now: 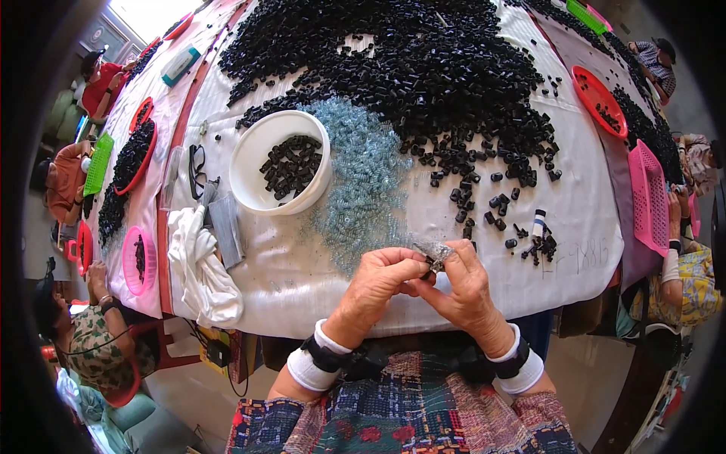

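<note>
— Across the bench, from nine o'clock round to three, what lies there?

— Biggest first: a heap of small black tubular parts fills the far half around twelve o'clock, trailing loose toward three. Just this side of it, near the centre, spreads a patch of tiny pale blue springs. At ten o'clock stands a white bowl, its bottom partly covered with black parts. A white cloth lies crumpled at nine o'clock.

— And the hands?

— Both meet at six o'clock, just above the bench edge. The left hand and right hand are pinched together, fingertips touching, on one small black part with something glinting at it, likely a spring; too small to be sure.

— How far along, would you judge?

— Early. The bowl holds only a shallow layer, while the heap and the spring patch look barely dented. Most of the pile seems left.
</note>
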`<state>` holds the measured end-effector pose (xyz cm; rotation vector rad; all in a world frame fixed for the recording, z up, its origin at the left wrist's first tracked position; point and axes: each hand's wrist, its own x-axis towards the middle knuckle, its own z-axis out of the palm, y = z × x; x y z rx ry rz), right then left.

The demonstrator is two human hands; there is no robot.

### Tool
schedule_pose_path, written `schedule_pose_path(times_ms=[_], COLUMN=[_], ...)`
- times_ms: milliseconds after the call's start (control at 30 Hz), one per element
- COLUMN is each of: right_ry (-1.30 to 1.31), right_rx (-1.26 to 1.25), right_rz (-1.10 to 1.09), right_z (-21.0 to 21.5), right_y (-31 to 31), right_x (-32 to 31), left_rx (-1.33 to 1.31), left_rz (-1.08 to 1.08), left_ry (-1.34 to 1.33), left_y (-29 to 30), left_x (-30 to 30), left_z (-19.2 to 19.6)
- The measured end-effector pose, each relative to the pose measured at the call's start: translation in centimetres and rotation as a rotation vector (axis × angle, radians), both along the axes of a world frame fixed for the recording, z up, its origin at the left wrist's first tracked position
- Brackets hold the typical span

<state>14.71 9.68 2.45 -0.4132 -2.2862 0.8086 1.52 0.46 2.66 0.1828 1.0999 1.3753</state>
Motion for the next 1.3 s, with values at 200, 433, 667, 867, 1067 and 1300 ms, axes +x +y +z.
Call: schedule_pose_path(times_ms=[200,433,667,867,1067,1300], right_ry=[-0.014,-0.019,0.011,0.021,0.062,0.053], right_rx=[0.007,0.047,0.002,0.026,0.045,-0.053], right_rz=[-0.009,-0.054,-0.038,-0.025,-0.032,0.007], right_z=[0.1,-0.1,0.3,-0.1,-0.1,0.6], right_y=[0.0,-0.3,0.1,0.2,0.1,0.9], right_x=[-0.1,-0.2,-0.2,0.1,0.2,0.4], left_rx=[-0.010,-0.018,-0.008,0.011,-0.019,0.033], left_rz=[-0.024,-0.023,-0.025,-0.055,-0.038,-0.100], left_ry=[0.015,0.022,-0.011,0.017,-0.033,0.068], left_y=[-0.1,-0.1,0.0,0.0,0.1,0.0], left_x=[-0.2,-0.1,-0.2,-0.4,-0.1,-1.5], left_z=[-0.2,-0.3,-0.6,-0.5,0.6,0.6])
